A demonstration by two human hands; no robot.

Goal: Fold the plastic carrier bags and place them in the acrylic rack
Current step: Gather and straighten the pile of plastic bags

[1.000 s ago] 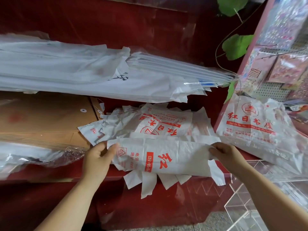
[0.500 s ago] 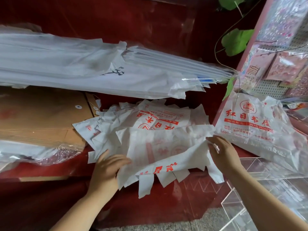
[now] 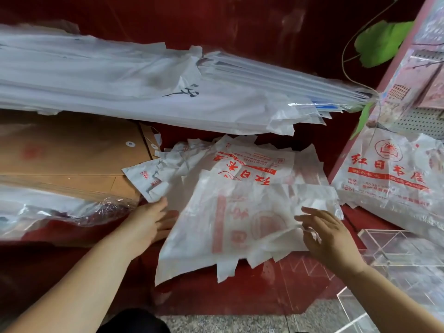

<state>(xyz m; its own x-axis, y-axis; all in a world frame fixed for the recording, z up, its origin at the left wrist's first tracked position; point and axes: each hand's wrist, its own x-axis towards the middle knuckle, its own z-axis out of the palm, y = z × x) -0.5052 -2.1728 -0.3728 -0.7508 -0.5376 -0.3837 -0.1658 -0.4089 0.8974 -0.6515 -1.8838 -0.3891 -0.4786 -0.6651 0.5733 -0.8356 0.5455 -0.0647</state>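
Bag (image 3: 230,227), white, wrinkled, faint red print showing through, lies atop the pile (image 3: 252,164) on the red surface (image 3: 240,292); left grip (image 3: 149,222) open-fingered at its edge, right grip (image 3: 329,236) spread open on it.

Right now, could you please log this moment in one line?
bag: spread on pile | left hand: open, at left edge | right hand: open, on right side | rack: at right
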